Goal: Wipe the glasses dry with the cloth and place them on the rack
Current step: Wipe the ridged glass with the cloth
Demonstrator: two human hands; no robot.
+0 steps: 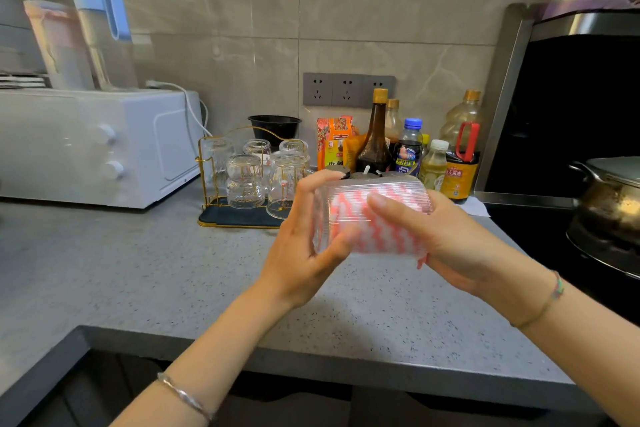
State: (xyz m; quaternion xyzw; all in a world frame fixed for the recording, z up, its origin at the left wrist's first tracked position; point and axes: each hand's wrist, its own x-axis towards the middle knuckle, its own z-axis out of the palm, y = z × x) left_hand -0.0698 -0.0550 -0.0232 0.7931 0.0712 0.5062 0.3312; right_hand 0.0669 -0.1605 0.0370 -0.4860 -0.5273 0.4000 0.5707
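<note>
A clear ribbed drinking glass point(323, 218) lies on its side in the air above the grey speckled table point(166, 274), held between both hands. A pink-and-white zigzag cloth point(382, 236) is stuffed inside it and shows through the wall, with a small edge poking out at the right end.

The left hand point(304, 243) grips the glass's left end, fingers curled over the top and thumb pressed against the near side. The right hand point(446, 239) holds the right end, with one finger laid along the front of the glass and the palm against the cloth's edge; I cannot tell how its other fingers sit.

Behind and to the left of the hands, a gold wire rack with a dark tray point(228, 217) stands on the table, carrying several upturned clear glasses point(244, 180). A white countertop oven point(86, 146) sits just left of the rack. A black plastic bowl point(274, 125) is behind the rack, near the wall. A cluster of sauce and oil bottles point(375, 139) stands against the tiled wall behind the held glass, under grey wall sockets point(348, 89). A lidded metal pot point(609, 194) rests on the stove at the far right.
</note>
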